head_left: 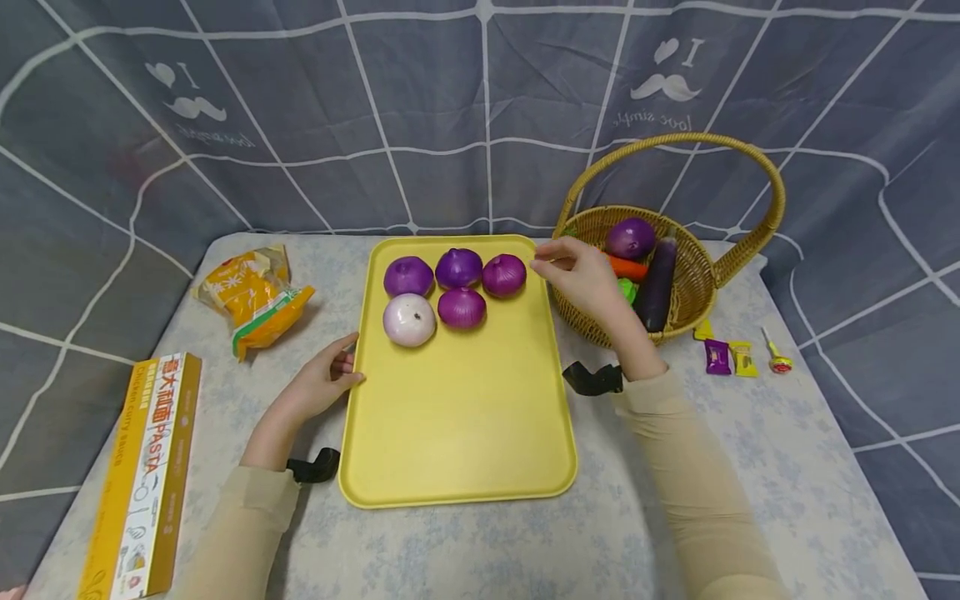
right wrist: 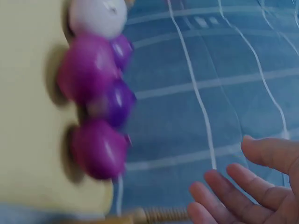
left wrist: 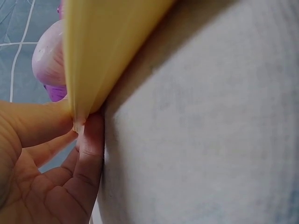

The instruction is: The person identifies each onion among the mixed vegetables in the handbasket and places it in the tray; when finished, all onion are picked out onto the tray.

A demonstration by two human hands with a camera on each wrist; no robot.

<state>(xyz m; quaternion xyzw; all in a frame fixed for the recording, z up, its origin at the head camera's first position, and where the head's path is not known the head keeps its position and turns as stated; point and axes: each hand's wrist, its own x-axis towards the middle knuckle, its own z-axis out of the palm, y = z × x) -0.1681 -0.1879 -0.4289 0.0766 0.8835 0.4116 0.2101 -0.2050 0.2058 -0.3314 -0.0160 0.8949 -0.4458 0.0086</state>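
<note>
A yellow tray (head_left: pixel 457 417) lies on the table, with several purple onions (head_left: pixel 462 308) and one white onion (head_left: pixel 408 320) grouped at its far end. My left hand (head_left: pixel 324 379) pinches the tray's left edge; in the left wrist view, thumb and fingers (left wrist: pixel 88 154) grip the rim from both sides. Over the tray's far right corner, beside the rightmost purple onion (right wrist: pixel 100 149), hovers my right hand (head_left: pixel 588 279). Its fingers are loosely bent and hold nothing. The wicker basket (head_left: pixel 693 292) right of it contains a purple onion (head_left: pixel 631 238), an eggplant (head_left: pixel 657 285), a carrot (head_left: pixel 626 267) and something green.
Left of the tray lie an orange and yellow plastic package (head_left: pixel 255 296) and a long pasta box (head_left: pixel 142 475). Small wrapped candies (head_left: pixel 717 357) and a lollipop (head_left: pixel 780 363) lie right of the basket. A grey curtain (head_left: pixel 435 108) with white lines hangs behind the table.
</note>
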